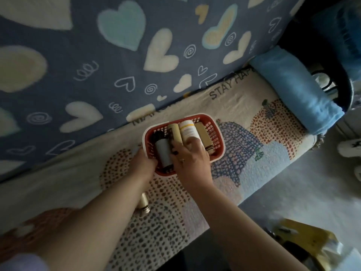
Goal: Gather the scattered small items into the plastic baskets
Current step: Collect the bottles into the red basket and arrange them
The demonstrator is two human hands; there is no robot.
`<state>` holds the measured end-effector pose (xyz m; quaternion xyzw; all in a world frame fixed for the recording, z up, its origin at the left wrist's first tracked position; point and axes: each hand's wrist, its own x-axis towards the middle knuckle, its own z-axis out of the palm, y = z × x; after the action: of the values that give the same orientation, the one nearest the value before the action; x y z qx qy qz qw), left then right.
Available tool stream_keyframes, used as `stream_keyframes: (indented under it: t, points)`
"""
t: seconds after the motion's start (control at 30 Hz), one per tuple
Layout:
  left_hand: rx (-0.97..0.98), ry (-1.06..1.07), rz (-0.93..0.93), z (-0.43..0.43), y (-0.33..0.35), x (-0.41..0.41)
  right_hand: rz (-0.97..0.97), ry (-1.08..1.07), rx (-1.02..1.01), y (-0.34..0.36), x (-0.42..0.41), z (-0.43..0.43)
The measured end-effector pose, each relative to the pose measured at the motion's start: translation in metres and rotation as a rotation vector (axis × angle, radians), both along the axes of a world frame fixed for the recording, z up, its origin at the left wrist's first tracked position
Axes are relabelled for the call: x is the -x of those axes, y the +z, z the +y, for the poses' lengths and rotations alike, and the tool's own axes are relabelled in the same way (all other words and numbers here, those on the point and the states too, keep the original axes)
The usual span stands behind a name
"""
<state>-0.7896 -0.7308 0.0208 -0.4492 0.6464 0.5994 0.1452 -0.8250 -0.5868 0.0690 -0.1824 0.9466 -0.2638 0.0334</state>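
A red plastic basket [215, 132] with a white rim sits on the patterned sofa seat. Inside lie several small bottles: a grey one [163, 153], a cream tube [175, 133], a white bottle with a yellow label [188, 130] and a tan one [203, 134]. My left hand [143, 162] grips the basket's near-left rim. Over the basket, my right hand [190, 155] has its fingers curled down among the bottles; whether it holds one is hidden. A gold-capped bottle [144, 204] lies loose on the seat, partly under my left forearm.
The blue heart-patterned sofa back [121, 55] rises behind the basket. A rolled blue towel [295, 90] lies at the seat's right end. Grey floor [293, 192] runs along the right, with a yellow bag [310, 243] at bottom right and white slippers [349, 147] at the far right.
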Motion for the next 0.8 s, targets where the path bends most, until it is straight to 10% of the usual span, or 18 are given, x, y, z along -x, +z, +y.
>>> stream_keyframes:
  t: [0.23,0.8]
  points:
    - [0.088,0.028,-0.039,-0.101,0.023,-0.120,-0.167,-0.215,0.174,0.019,-0.112,-0.061]
    - [0.217,0.135,-0.298,-0.197,0.005,-0.293,-0.795,-0.242,-0.407,-0.106,-0.171,-0.105]
